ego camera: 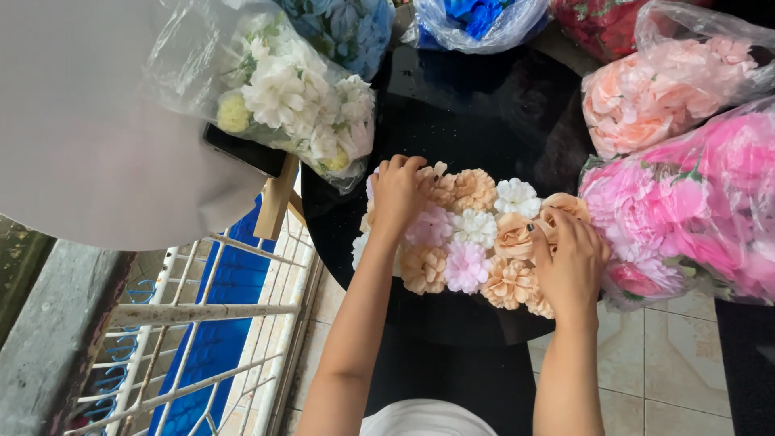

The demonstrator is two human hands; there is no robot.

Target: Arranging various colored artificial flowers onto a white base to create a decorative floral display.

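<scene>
at frame centre, the left hand (398, 194) and right hand (571, 262) press curled fingers onto a cluster of peach, pink and white fabric flowers (472, 242) on the round black glossy table (476, 105), arranging it; the next move likely needs gentle nudging.

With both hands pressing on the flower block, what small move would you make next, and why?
Probably slide the right hand inward to snug the peach roses against the white flowers. The left hand already braces the block's far side, and the right edge looks looser.
</scene>
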